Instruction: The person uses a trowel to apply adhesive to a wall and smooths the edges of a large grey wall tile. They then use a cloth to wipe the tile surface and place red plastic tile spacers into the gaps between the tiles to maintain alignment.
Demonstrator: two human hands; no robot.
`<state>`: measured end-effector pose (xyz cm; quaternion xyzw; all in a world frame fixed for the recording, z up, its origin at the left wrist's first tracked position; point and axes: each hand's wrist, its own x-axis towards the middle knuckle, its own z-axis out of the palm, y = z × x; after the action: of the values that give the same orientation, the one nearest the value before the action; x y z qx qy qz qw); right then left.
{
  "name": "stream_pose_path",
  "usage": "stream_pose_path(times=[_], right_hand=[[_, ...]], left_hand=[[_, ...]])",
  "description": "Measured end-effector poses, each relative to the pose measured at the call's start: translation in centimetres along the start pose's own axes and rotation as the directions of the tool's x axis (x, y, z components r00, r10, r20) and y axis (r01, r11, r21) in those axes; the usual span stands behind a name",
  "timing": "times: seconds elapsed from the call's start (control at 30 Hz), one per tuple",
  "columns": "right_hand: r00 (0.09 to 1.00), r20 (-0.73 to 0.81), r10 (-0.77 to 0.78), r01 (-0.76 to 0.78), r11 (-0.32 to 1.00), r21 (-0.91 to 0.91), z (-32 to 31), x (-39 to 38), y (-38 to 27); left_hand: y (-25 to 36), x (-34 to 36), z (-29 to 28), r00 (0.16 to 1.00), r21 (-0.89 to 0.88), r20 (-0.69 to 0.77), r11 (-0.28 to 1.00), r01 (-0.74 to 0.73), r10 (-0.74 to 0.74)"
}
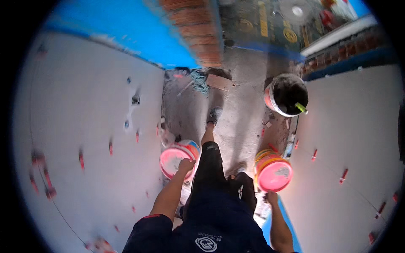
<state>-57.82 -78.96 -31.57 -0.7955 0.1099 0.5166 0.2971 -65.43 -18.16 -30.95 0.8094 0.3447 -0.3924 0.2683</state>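
Where the left hand (187, 165) overlaps the right side of the left bucket (170, 162), that round pink top lies to the hand's left; the right bucket (272, 178) lies just ahead of the right hand (271, 197). Each bucket is nearest its own side's hand, with the legs (209, 166) between. Both hands look narrow; whether either grips a handle, I cannot tell.
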Motion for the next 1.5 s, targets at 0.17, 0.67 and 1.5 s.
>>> stream_pose_path(times=[0.17, 0.67, 1.5], right_hand=[[0.816, -0.072, 0.573, -0.340, 0.577, 0.743, 6.6, -3.0, -8.8], [0.579, 0.374, 0.724, -0.727, 0.252, 0.639, 22.4, 2.8, -33.1], [0.560, -0.778, 0.286, 0.290, 0.811, 0.508, 20.9, -5.0, -27.9]], left_hand=[[4.1, 23.9, -9.5, 0.934, 0.533, 0.093, 0.775, -0.339, 0.344], [9.1, 71.7, -13.4, 0.964, 0.569, 0.129, 0.779, -0.263, 0.232], [29.3, -9.3, -9.9, 0.167, -0.362, 0.904, 0.912, -0.193, 0.395]])
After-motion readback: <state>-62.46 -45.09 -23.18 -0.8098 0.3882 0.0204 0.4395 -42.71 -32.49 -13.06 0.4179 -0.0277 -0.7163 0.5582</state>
